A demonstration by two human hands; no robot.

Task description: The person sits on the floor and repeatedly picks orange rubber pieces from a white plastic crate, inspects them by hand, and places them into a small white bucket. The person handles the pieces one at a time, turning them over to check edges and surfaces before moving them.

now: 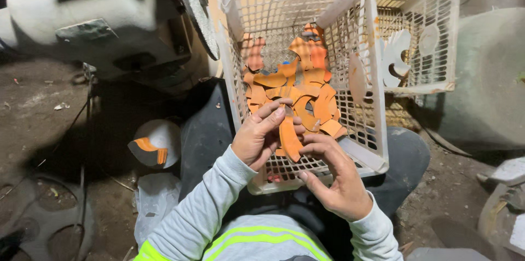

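Orange piece (pixel 289 139), curved and flat, sits pinched between my left hand (pixel 261 136) and right hand (pixel 334 176), both closed on it just above the near rim of the white basket (pixel 367 154). The basket rests on my lap so the orange pile (pixel 298 89) stays within reach; the grinding wheel (pixel 194 7) stands just beside it.
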